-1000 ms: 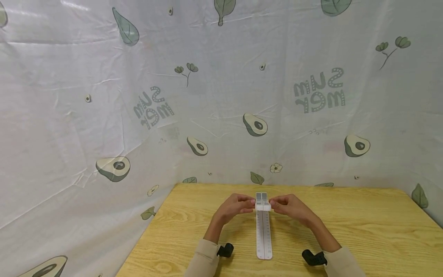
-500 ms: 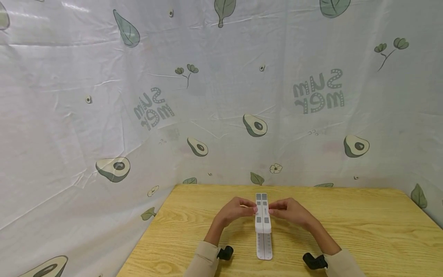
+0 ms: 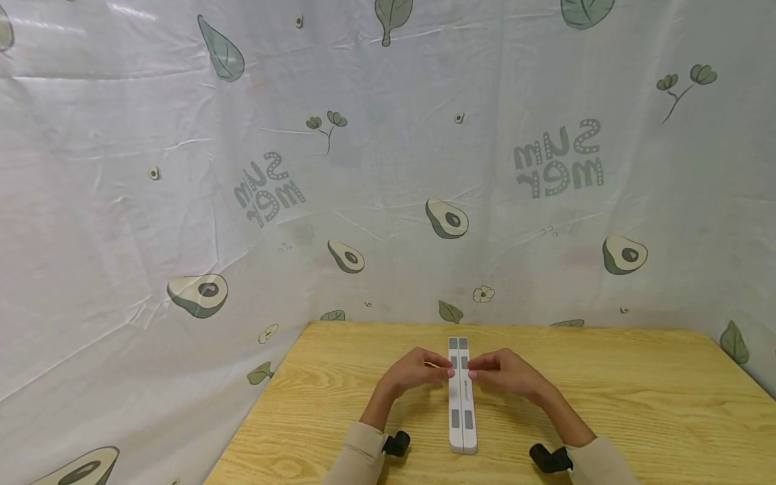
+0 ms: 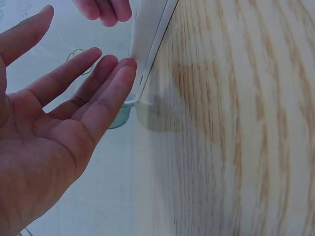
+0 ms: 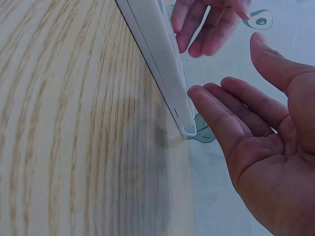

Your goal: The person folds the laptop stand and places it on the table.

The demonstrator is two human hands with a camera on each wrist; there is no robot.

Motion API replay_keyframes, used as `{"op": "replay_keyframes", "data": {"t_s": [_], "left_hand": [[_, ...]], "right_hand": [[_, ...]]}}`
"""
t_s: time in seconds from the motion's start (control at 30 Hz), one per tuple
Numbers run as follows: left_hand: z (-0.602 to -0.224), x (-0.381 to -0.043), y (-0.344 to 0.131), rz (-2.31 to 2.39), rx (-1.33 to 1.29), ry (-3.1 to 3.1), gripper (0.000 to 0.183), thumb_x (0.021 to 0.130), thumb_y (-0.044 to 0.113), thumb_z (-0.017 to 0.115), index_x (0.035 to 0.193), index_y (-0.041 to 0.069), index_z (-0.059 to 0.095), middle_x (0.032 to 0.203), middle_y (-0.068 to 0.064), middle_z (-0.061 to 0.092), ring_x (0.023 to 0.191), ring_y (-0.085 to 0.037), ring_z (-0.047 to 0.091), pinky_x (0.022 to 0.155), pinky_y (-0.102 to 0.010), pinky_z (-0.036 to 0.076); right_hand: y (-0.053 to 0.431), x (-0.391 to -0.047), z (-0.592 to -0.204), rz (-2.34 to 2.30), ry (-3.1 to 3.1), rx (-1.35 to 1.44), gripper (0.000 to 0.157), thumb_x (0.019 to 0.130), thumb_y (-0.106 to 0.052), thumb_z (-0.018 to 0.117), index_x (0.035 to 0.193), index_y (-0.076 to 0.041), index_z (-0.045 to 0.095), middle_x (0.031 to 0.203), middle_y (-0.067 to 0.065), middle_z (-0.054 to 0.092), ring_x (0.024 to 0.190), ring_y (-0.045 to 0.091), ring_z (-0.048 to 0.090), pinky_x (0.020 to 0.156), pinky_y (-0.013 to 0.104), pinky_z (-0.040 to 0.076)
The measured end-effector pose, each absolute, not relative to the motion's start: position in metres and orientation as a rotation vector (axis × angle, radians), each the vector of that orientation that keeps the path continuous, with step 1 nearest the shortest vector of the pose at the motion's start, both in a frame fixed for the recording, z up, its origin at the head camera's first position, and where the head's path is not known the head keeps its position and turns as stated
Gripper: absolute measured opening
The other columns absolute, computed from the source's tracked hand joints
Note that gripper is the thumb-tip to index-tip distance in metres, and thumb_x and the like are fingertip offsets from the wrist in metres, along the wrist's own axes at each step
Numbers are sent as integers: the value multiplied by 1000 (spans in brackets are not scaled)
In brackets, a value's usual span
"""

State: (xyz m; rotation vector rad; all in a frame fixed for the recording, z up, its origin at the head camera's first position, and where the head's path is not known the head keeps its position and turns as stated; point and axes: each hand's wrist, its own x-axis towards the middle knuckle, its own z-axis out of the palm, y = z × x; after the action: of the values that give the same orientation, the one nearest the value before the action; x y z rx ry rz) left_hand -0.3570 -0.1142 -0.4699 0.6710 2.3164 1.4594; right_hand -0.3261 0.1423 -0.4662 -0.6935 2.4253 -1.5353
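Note:
A white folding laptop stand (image 3: 467, 402) with grey pads lies folded flat on the wooden table, its long side running away from me. My left hand (image 3: 417, 372) is at its left edge, with fingertips over the far half. From the other side my right hand (image 3: 508, 373) mirrors it. In the left wrist view the left hand's fingers (image 4: 101, 105) are extended beside the stand (image 4: 147, 39), thumb apart. The right wrist view likewise has the fingers (image 5: 216, 115) extended at the stand's side (image 5: 160, 54), with nothing gripped.
The pale wooden table (image 3: 606, 397) extends to both sides of the stand. Behind it and along the left hangs a whitish curtain (image 3: 388, 175) printed with avocados and leaves. Black wrist cameras sit at the left cuff (image 3: 397, 443) and right cuff (image 3: 550, 458).
The stand's raised upper part has swung down toward me and now lies flat over the lower part. Both hands have shifted slightly nearer and inward over the stand.

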Motion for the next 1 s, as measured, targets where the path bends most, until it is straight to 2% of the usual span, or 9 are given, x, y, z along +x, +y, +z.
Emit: {"op": "replay_keyframes", "data": {"t_s": [0.27, 0.53, 0.83, 1.0], "left_hand": [[-468, -357, -114, 1378, 690, 2400, 32, 90, 32, 74, 112, 10, 75, 109, 0, 73, 96, -9, 65, 86, -34, 54], [-467, -356, -114, 1396, 672, 2382, 35, 91, 30, 73, 117, 6, 73, 109, -2, 73, 95, -10, 67, 86, -33, 55], [-464, -353, -112, 1400, 707, 2385, 32, 92, 25, 72, 118, 7, 72, 117, -5, 71, 98, -11, 66, 85, -32, 55], [-466, -354, -112, 1410, 711, 2373, 31, 92, 22, 72, 119, 6, 72, 120, -7, 70, 97, -11, 67, 84, -30, 56]], "right_hand": [[143, -328, -467, -1525, 2434, -693, 47, 97, -28, 66, 127, 8, 62, 120, 18, 69, 108, 27, 67, 88, 40, 57], [143, -331, -470, -1535, 2416, -695, 45, 97, -25, 67, 126, 9, 62, 119, 19, 69, 106, 25, 67, 86, 36, 57], [144, -331, -473, -1556, 2361, -750, 41, 97, -18, 67, 127, 9, 62, 122, 24, 67, 106, 26, 67, 83, 29, 58], [144, -331, -474, -1555, 2349, -765, 40, 96, -17, 67, 127, 9, 62, 122, 25, 66, 107, 28, 67, 83, 29, 58]]}}
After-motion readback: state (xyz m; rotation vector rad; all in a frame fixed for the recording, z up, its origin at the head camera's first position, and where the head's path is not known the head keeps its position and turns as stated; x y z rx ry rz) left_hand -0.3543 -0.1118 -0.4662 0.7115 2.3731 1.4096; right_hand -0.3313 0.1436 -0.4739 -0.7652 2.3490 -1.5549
